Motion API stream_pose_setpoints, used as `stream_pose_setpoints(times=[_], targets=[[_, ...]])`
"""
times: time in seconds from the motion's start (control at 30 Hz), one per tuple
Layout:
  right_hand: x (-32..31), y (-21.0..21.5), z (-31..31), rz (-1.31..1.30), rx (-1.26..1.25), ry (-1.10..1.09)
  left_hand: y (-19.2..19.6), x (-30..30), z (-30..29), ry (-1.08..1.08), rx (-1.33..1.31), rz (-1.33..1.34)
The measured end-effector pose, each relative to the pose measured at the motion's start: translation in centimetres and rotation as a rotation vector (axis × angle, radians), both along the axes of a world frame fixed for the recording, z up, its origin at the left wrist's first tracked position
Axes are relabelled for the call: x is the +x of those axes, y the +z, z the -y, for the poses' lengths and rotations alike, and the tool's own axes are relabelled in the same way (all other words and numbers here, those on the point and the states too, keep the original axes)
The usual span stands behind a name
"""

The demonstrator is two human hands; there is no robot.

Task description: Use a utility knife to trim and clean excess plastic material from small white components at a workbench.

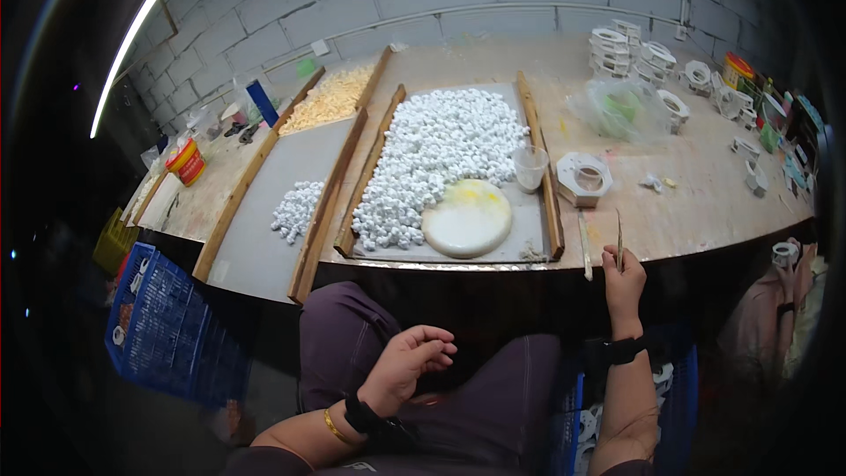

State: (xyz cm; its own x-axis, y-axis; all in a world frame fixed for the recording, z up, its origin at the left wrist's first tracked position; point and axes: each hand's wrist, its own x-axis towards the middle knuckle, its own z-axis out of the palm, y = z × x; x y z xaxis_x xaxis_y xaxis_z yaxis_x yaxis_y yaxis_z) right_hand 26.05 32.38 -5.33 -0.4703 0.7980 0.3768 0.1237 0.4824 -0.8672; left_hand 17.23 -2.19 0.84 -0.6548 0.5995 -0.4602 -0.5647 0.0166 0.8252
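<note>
Right hand is raised at the near table edge, fingers pinched on a thin stick held upright. Left hand rests over the lap, empty, fingers loosely curled. On the tray left of the stick: pile of small white pieces, round white disc, clear cup. White octagonal ring just right of the tray.

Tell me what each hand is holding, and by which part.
Right hand pinches a thin stick by its lower end. Left hand holds nothing.
</note>
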Motion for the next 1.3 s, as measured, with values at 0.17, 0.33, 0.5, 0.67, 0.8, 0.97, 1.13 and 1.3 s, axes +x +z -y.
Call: stream_pose_setpoints(times=[0.17,0.33,0.5,0.67,0.8,0.97,1.13,1.3], targets=[[1.8,1.3,6.1,-0.173,-0.341,0.265,-0.4,0.4,-0.4,-0.046,-0.02,-0.178],[1.4,1.5,16.7,-0.304,-0.592,0.803,0.9,1.5,-1.9,-0.367,-0.063,-0.219],[0.5,-1.8,22.1,-0.21,-0.572,0.874,0.0,0.2,-0.1,-0.582,-0.096,-0.138],[1.1,-0.3,21.7,0.116,-0.547,1.022,0.9,-1.9,5.3,-0.526,-0.252,-0.167],[3.1,-1.4,21.7,0.376,-0.269,0.952,2.5,-3.4,9.9,-0.174,-0.258,-0.344],[6.7,-2.9,22.5,0.558,-0.334,0.824,3.4,-5.2,14.3,0.167,-0.167,-0.478],[8.2,-2.5,22.5,0.585,-0.35,0.64,3.5,-6.5,16.7,0.341,-0.091,-0.464],[7.9,-1.8,22.3,0.723,-0.151,0.608,2.9,-7.6,19.0,0.554,-0.008,-0.42]])
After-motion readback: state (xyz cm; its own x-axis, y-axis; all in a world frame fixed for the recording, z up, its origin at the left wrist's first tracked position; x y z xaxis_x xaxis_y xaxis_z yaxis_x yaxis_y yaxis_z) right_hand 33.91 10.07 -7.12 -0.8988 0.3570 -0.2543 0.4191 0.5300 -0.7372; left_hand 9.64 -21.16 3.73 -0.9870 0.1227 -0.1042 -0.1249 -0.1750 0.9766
